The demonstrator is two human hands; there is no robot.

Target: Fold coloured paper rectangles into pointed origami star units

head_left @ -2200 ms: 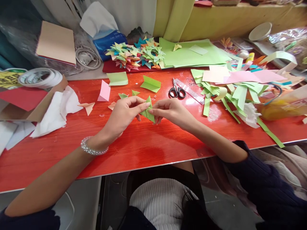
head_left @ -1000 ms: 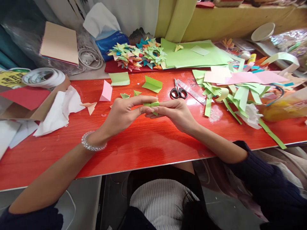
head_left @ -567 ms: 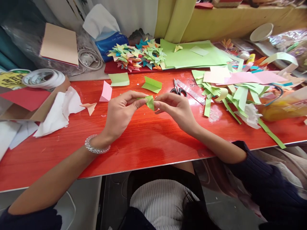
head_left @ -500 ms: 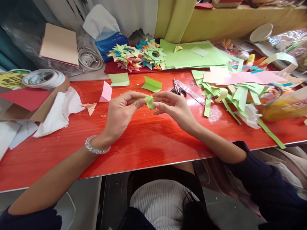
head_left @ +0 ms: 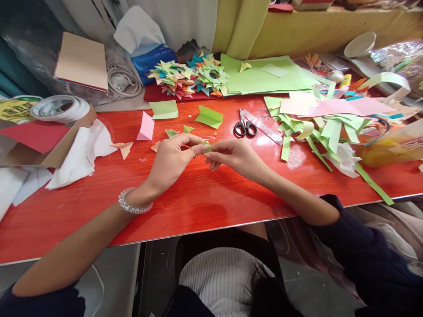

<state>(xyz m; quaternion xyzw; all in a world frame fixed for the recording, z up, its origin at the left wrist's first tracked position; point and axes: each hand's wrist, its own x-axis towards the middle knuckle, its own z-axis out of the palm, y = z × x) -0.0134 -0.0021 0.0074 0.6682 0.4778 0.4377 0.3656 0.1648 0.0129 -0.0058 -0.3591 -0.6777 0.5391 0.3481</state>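
A small folded piece of green paper (head_left: 206, 147) is pinched between both hands above the red table (head_left: 198, 198). My left hand (head_left: 175, 158), with a clear beaded bracelet at the wrist, grips its left side between thumb and fingers. On the other side, my right hand (head_left: 234, 157) holds the paper's right edge with thumb and forefinger. The fingers cover most of it. Just beyond lie small folded green triangles (head_left: 188, 129), a creased green sheet (head_left: 209, 117), a pale green piece (head_left: 164, 109) and a creased pink piece (head_left: 146, 126).
Black-handled scissors (head_left: 245, 127) and a clear ruler (head_left: 263, 127) lie right of centre. Green paper strips (head_left: 332, 134) heap at the right. Folded-paper rings (head_left: 173, 78) and green sheets (head_left: 264, 81) stand at the back. Tape rolls (head_left: 61, 109) sit in a box at the left.
Both hands have come slightly lower and toward me, uncovering the small triangles and the scissors' handles. The green paper is now squeezed flatter, and less of it shows.
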